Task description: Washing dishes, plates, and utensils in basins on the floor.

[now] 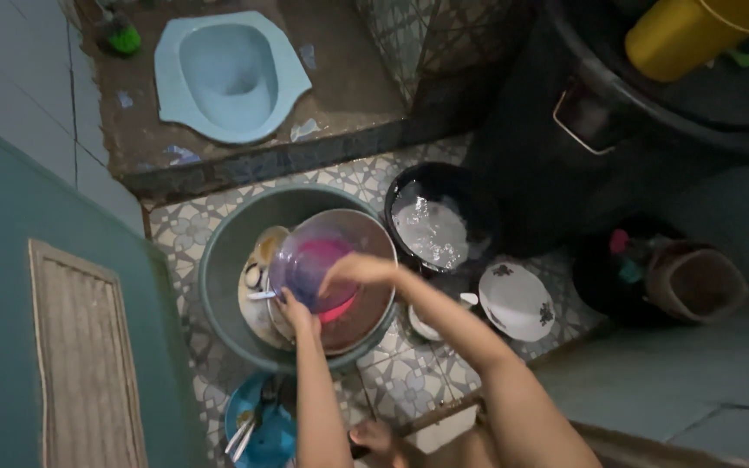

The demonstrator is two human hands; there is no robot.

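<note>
Gripping a clear purple plastic bowl (pixel 309 264) from two sides: left hand (pixel 292 309) closed on the lower rim, right hand (pixel 353 270) curled over the upper right edge, fingers bent on the rim. Tilted toward the camera, thin-walled and see-through, with a pink patch showing through the bottom. Held just above a wide metal basin (pixel 366 303), dull and shiny grey, resting inside a bigger round grey-green tub (pixel 218 286) on the floor. Both forearms stretched forward and bare, the left nearly straight up the view, the right coming in slanted from the lower right. Beside the bowl in the tub, a pale plate (pixel 262 251) and a spoon (pixel 262 295). Right of the tub, a black bucket (pixel 478 208) with foamy water. Near it, a white plate with dark flower marks (pixel 517 302) lying flat on the patterned floor tiles (pixel 400 373). Lower left, a blue bowl (pixel 272 433) with metal cutlery. Further back, a light blue squat toilet (pixel 227 78) on a raised dark step, and at top right a yellow plastic cup (pixel 695 30) on a big black container (pixel 600 95).
</note>
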